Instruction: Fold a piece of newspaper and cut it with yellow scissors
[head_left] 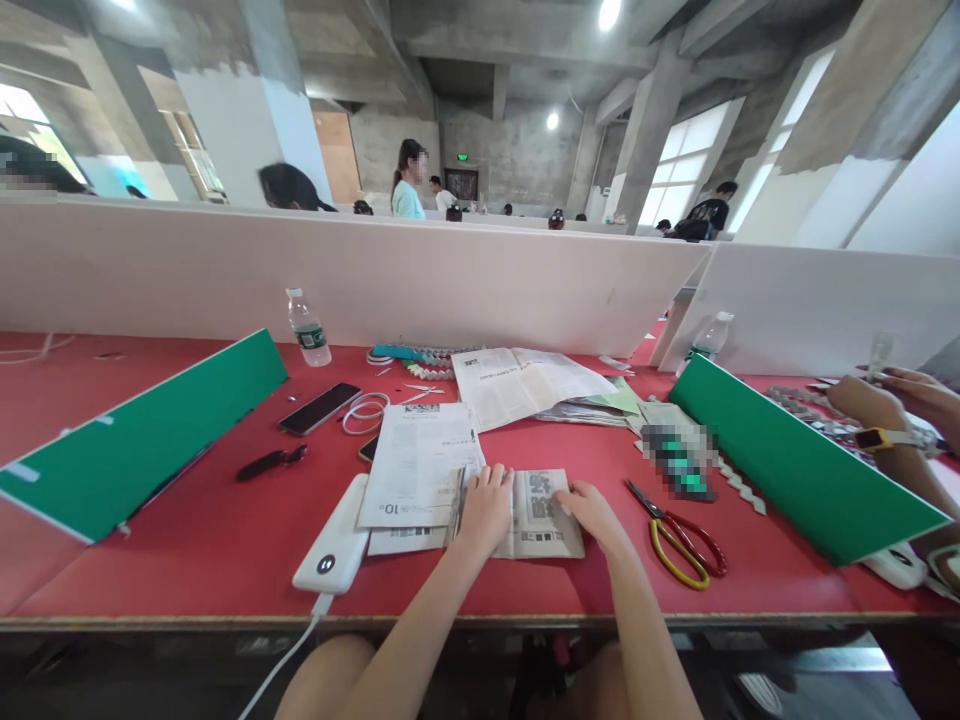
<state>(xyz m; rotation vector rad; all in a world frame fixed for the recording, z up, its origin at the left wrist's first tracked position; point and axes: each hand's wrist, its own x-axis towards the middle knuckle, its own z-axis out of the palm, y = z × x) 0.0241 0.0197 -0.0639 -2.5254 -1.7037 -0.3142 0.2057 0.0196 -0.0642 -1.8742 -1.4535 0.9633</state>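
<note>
A small folded newspaper piece (pixel 546 520) lies on the red table in front of me. My left hand (pixel 487 508) rests flat on its left part, fingers stretched out. At its right edge is my right hand (pixel 592 512), with thumb and fingers closed on the paper's edge. Left of my hands, partly under the left one, are larger printed newspaper sheets (pixel 420 465). Farther back, an opened newspaper sheet (pixel 525 385) covers a stack of papers.
Scissors (pixel 679 540) with red and yellow handles lie at right; a white power bank (pixel 334 545), phone (pixel 320 408) and black tool (pixel 270 463) at left. Green boards (pixel 810 460) flank the space. A bottle (pixel 309 335) stands behind. Another person's arms (pixel 885 430) are at far right.
</note>
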